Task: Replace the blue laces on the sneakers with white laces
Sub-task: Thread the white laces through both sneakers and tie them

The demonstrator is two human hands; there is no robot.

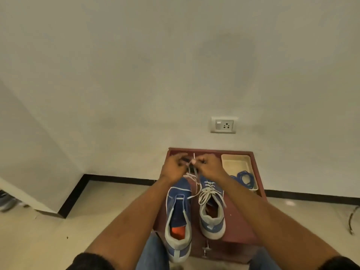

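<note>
On the reddish tabletop (239, 227), nearest, stand two blue sneakers: the left sneaker (178, 217) has empty near eyelets, while the right sneaker (211, 209) carries a white lace (207, 193) crisscrossed and loose. Farther, over the toes, the left hand (174, 165) and right hand (209, 166) each have a grip pinching another white lace (191, 173). At the far right, a cream tray (233, 160) holds coiled blue laces (245, 178).

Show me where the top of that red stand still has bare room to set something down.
Bare stand top lies right of the right sneaker, below the tray. The tray's far half is bare; blue laces fill its near end. Crowded: both hands at the toes.
</note>
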